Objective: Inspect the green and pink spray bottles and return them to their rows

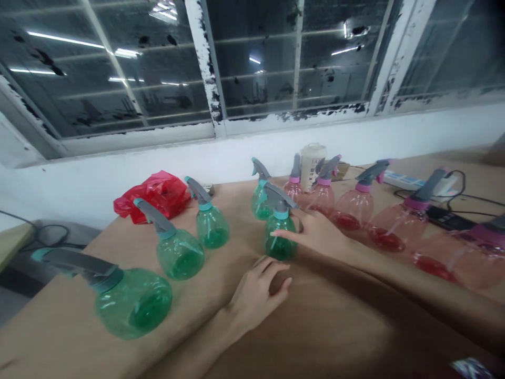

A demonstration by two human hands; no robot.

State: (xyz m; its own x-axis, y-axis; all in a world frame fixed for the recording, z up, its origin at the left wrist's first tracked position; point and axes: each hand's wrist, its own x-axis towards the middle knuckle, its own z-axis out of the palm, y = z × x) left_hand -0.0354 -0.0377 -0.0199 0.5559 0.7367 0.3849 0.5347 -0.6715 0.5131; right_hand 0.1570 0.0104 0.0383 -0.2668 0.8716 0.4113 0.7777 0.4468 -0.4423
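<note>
My right hand (pixel 319 231) is wrapped round a green spray bottle (pixel 281 245) with a grey and teal trigger head, which stands upright on the table. Just in front of that bottle, my left hand (pixel 258 287) hovers low over the wood, fingers loosely bent and apart, holding nothing. Another green spray bottle (pixel 261 200) stands close behind the gripped one. To the left, a row of three similar bottles runs toward me: a far one (pixel 213 229), a middle one (pixel 180 255) and a near one (pixel 133 302).
Several pink spray bottles (pixel 354 208) line the right side, close to my right forearm. Behind them are a pale can (pixel 313 163) and a power strip (pixel 406 180) with black cables. A red plastic bag (pixel 155 195) lies at the back left, below the windows.
</note>
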